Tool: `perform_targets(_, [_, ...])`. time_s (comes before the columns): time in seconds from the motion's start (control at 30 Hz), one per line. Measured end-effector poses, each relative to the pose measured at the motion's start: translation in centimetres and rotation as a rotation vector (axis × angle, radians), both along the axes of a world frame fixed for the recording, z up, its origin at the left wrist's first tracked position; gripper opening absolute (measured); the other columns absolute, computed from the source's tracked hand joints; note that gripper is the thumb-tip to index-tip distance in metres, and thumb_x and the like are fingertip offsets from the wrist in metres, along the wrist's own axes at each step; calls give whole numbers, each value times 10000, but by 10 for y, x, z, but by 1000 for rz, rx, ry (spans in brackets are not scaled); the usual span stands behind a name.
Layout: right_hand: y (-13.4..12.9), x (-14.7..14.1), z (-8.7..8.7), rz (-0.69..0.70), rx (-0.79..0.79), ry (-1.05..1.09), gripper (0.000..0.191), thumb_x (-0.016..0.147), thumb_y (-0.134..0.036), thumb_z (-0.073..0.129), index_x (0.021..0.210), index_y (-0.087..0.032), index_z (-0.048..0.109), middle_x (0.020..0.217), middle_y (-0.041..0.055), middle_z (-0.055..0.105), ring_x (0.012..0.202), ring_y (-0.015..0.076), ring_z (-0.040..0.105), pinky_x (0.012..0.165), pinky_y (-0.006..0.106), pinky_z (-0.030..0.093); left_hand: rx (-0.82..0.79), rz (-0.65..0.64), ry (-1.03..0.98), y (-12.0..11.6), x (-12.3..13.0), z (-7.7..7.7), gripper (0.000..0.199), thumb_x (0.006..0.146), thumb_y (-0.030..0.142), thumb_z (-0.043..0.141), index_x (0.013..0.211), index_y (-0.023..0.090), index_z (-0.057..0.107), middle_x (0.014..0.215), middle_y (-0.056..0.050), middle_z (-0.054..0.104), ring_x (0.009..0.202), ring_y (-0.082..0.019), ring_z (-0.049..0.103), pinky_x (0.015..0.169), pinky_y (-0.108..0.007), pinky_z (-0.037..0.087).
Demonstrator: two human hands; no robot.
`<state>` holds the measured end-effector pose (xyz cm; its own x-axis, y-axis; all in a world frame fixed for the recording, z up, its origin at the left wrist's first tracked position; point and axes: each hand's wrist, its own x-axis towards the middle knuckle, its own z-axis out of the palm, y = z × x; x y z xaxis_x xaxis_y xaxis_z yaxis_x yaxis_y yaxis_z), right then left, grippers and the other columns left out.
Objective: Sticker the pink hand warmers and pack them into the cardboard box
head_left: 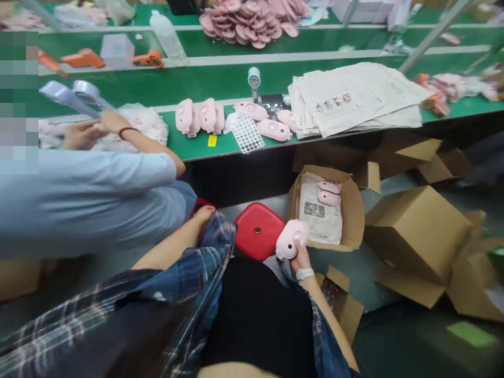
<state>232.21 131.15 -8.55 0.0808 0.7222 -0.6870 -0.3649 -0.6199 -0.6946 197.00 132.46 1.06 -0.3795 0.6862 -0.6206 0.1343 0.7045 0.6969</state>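
Note:
My right hand point(301, 257), with a white band at the wrist, grips a pink plastic device point(290, 242) by its right side, just left of an open cardboard box point(356, 210). Inside that box, pink devices point(329, 197) lie on a printed white bag point(321, 226). My left hand point(205, 212) is beside the plaid shirt's edge, left of a red stool point(258, 231); its fingers are too unclear to read. More pink devices point(212, 115) stand on the green bench point(197, 149), near a sheet of round stickers point(248, 135).
At the left, a person in a blue shirt point(98, 173) handles purple fans point(71, 97). Printed white bags point(354, 100) are stacked on the bench, near a small blue fan point(254, 79). Cardboard boxes point(417, 231) crowd the floor at the right. Pink parts point(252, 21) are heaped on the upper shelf.

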Motion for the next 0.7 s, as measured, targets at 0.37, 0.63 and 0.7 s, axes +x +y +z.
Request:
perform_targets(0.37, [157, 74, 93, 244, 311, 203, 744, 496, -333, 967, 1159, -210, 652, 1102, 46, 740, 1031, 238, 676, 1025, 419, 540, 158, -57, -300, 126, 116, 64, 494, 777, 379, 876, 1176, 157, 686, 1177, -91, 697, 1063, -178, 644, 923, -288, 497])
perform_targets(0.63, [161, 61, 123, 215, 356, 216, 766, 587, -402, 952, 1241, -208, 604, 1182, 66, 717, 1099, 246, 664, 1037, 424, 534, 149, -270, -680, 164, 226, 63, 860, 661, 558, 923, 1355, 165, 601, 1103, -123, 737, 812, -164, 657, 761, -298, 536])
perform_targets(0.7, [165, 59, 123, 117, 355, 175, 785, 627, -405, 935, 1300, -224, 574, 1260, 63, 692, 1161, 236, 642, 1108, 441, 487, 127, -282, -703, 178, 228, 54, 837, 676, 546, 919, 1341, 149, 602, 1098, -122, 736, 812, -164, 654, 742, -283, 531])
